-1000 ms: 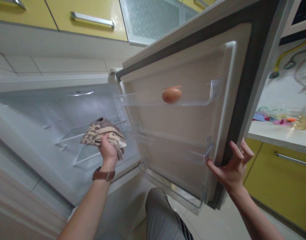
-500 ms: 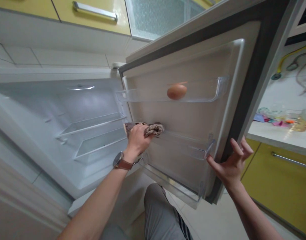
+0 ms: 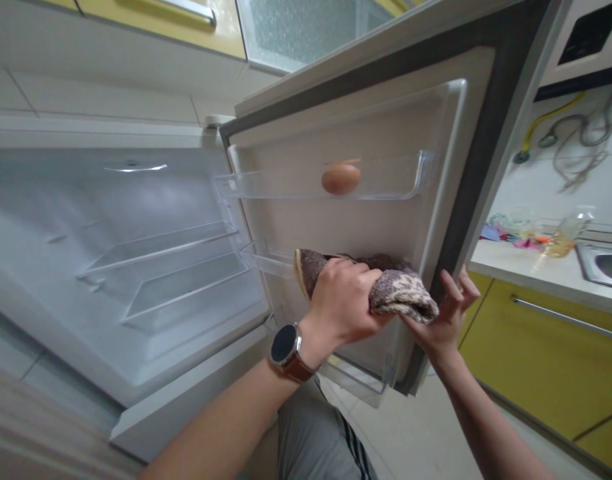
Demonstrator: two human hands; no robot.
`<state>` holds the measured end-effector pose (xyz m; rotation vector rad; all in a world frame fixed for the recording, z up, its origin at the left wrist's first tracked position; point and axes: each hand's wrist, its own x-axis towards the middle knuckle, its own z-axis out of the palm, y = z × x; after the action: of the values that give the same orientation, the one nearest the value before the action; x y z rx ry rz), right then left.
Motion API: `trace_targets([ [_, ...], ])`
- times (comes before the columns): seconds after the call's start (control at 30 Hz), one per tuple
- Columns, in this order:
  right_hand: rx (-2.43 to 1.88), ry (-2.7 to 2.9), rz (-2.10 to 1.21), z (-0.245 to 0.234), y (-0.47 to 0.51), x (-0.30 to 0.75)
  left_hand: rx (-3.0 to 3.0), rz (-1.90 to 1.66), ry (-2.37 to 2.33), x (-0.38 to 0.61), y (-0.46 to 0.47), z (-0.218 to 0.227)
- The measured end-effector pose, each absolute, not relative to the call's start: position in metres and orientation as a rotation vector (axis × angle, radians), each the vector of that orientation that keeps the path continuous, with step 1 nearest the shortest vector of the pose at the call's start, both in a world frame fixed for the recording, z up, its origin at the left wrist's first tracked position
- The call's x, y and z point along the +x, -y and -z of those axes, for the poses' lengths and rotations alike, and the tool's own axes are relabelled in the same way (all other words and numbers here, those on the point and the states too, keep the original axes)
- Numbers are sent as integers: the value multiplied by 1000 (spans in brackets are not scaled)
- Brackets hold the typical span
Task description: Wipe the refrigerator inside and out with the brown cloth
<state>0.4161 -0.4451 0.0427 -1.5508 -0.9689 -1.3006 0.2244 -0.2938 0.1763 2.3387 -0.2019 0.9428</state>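
Observation:
My left hand (image 3: 343,300), with a watch on the wrist, is closed on a brown patterned cloth (image 3: 396,287) and presses it against the lower shelf of the open fridge door (image 3: 386,120). My right hand (image 3: 446,317) rests on the door's outer edge with its fingers spread, partly behind the cloth. A brown egg (image 3: 341,179) lies in the clear upper door shelf (image 3: 401,180). The fridge interior (image 3: 111,220) at the left has bare glass shelves.
Yellow cupboards (image 3: 551,360) stand under a white counter (image 3: 526,267) at the right, with a bottle (image 3: 566,233), small items and a sink (image 3: 606,263). Upper cabinets (image 3: 196,27) hang above the fridge. My knee in grey trousers (image 3: 321,440) is below.
My left hand has carried the cloth out of the fridge interior onto the door's lower shelf and along it to the right, up to my right hand. My right hand stayed on the door edge.

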Motion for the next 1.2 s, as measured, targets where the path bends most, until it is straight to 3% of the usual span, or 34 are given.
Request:
trace_targets([
  [0.33, -1568, 962, 1324, -46, 444, 416, 2488, -989, 162, 222, 266, -174],
  [0.53, -1601, 951, 1337, -50, 443, 419, 2818, -1062, -142, 212, 208, -173],
  [0.83, -1594, 962, 1363, -48, 445, 419, 2802, -1214, -589, 188, 99, -166],
  [1.2, -1594, 950, 1333, -48, 444, 413, 2727, -1375, -457, 191, 79, -151],
])
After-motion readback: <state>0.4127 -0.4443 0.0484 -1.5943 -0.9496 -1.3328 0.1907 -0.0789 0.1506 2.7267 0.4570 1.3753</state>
